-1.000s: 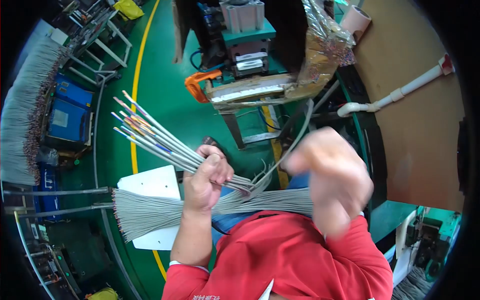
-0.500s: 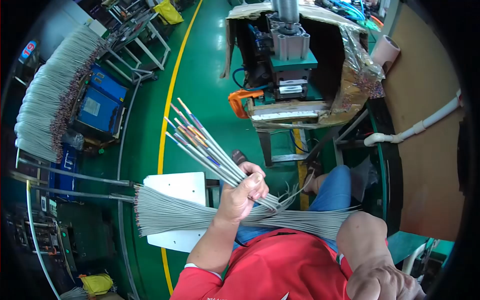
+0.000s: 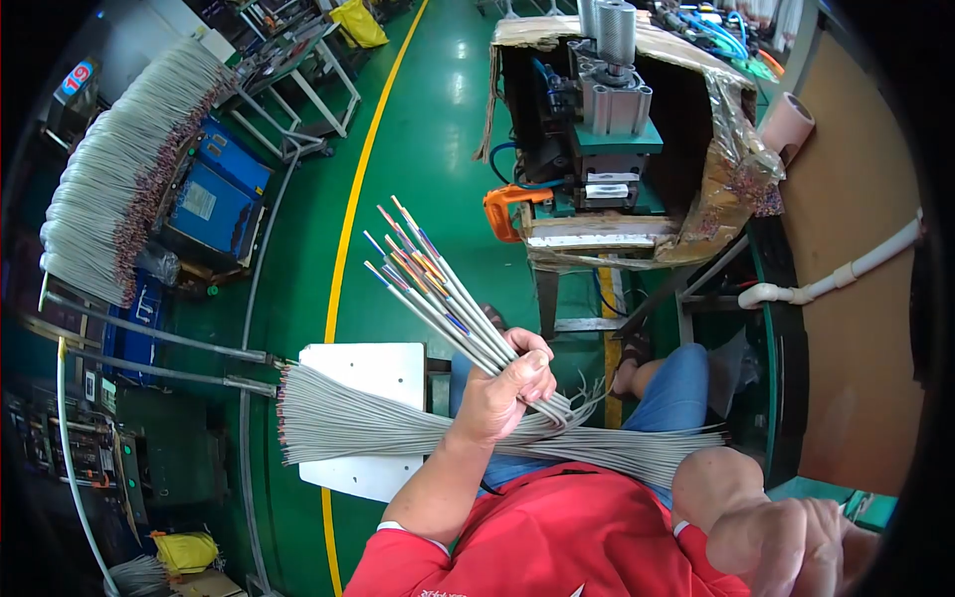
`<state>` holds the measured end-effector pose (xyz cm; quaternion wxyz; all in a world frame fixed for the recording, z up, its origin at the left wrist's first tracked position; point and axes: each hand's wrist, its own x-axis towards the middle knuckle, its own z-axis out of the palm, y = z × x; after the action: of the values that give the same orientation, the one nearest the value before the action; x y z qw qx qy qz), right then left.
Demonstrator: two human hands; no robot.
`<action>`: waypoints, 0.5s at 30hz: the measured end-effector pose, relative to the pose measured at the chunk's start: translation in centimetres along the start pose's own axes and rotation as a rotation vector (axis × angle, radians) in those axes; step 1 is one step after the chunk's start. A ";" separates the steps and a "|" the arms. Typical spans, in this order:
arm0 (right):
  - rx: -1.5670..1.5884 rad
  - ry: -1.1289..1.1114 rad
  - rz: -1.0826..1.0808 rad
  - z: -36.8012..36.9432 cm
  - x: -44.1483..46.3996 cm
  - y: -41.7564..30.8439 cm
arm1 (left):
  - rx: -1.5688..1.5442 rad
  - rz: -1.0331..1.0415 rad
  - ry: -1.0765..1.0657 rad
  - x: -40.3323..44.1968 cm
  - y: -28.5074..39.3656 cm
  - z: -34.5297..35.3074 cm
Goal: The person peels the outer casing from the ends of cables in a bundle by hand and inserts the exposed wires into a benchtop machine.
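My left hand [image 3: 512,386] is closed around a small bunch of grey cables [image 3: 468,328], held slanting up and to the left. Their upper ends are stripped, with thin coloured wires showing. Beneath that hand, a large bundle of grey cables [image 3: 353,418] stretches from a white board [image 3: 368,366] across my lap. Several loose cable ends curl beside my fist. At the lower right, close to the camera, my right hand [image 3: 796,542] has its fingers curled in; whatever they hold, if anything, is hidden.
A press-like machine [image 3: 612,109] stands ahead inside a cut cardboard box [image 3: 721,119], with an orange clamp-shaped part [image 3: 512,209] at its left. More grey cables [image 3: 124,169] hang on a rack at left. A white pipe [image 3: 846,274] runs along the brown board [image 3: 865,378] at right.
The view has shifted, so most things sit slightly farther right. My left hand keeps its hold on the cable bunch. My right hand has moved a little up and right in view.
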<state>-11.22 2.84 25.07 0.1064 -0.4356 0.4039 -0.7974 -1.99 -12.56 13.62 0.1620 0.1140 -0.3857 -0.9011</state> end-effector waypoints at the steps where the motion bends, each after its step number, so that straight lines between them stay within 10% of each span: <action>1: 0.015 0.012 0.013 0.2 0.1 0.3 | -0.001 -0.001 0.001 -0.1 0.0 0.0; 15: 0.212 0.061 0.077 1.3 0.8 2.8 | 0.037 -0.011 0.031 -0.1 0.0 0.3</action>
<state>-11.16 -0.11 23.88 0.1704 -0.3816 0.3367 -0.8438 -1.94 -12.35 13.86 0.1608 0.1331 -0.3990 -0.8929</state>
